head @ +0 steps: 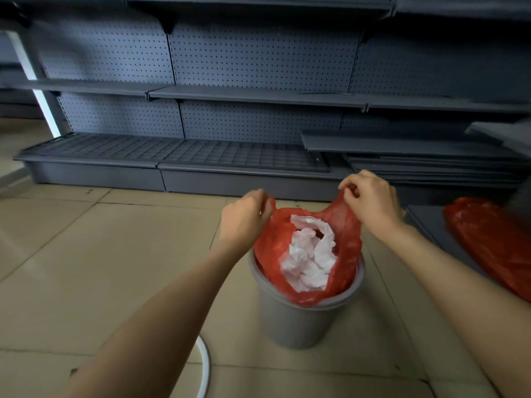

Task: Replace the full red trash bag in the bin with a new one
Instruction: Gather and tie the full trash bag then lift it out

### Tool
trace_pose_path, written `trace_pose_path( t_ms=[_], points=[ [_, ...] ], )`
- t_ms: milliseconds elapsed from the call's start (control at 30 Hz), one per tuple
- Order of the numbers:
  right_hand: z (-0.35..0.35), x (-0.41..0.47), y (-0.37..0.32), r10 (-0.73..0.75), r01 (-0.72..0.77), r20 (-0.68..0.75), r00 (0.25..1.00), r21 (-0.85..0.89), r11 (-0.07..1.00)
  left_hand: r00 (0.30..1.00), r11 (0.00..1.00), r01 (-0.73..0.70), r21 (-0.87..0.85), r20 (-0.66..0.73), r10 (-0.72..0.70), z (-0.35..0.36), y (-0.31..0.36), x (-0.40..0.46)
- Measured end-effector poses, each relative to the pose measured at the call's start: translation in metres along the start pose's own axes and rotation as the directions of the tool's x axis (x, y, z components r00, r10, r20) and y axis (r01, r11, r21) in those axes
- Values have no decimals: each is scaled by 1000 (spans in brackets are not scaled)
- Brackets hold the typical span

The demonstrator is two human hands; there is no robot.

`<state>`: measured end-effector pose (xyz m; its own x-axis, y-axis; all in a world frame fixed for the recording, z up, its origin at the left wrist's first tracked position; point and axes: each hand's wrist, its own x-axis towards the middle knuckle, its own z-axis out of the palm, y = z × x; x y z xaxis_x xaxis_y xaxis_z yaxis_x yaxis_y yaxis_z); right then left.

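Observation:
A grey round bin [298,320] stands on the tiled floor below my hands. Inside it sits a red trash bag [273,254] stuffed with crumpled white paper [309,257]. The bag's top is pulled up above the bin's rim. My left hand [244,216] pinches the bag's left edge. My right hand [370,199] pinches the bag's right edge, slightly higher. A second red bag [488,239] lies flat on the floor at the right.
Grey metal store shelving [230,93] with pegboard backs runs along the far side, its base [161,173] close behind the bin. Loose shelf boards [416,156] are stacked at the right. A white curved ring [205,366] lies on the floor near the bin.

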<state>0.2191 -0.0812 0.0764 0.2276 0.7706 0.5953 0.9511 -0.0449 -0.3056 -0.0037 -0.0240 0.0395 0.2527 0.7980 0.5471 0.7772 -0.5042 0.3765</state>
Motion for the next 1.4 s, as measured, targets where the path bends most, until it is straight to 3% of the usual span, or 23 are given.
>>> trace_pose_path(
  t_ms=[233, 467, 733, 1000, 1133, 1400],
  points=[
    [-15, 4, -11, -42, 44, -33, 999, 38, 998, 992, 998, 16, -53, -120, -23, -20, 38, 32],
    [-37, 16, -20, -56, 81, -202, 978, 121, 989, 959, 967, 142, -212, -212, -188, -38, 51, 55],
    [-16, -6, 1, -76, 77, 32, 997, -40, 996, 992, 984, 120, -128, -9, -122, 2, 45, 23],
    [-27, -5, 16, 1, -1, 3, 1000, -145, 990, 997, 986, 81, -145, 1, -82, -2, 45, 14],
    [-22, -6, 19, 106, -82, 96, 990, -223, 971, 997, 987, 76, -144, 22, -74, -1, 49, 13],
    [-36, 2, -6, -16, 11, -99, 995, -54, 998, 971, 980, 12, -201, -230, -59, -21, 67, 46]
  ],
)
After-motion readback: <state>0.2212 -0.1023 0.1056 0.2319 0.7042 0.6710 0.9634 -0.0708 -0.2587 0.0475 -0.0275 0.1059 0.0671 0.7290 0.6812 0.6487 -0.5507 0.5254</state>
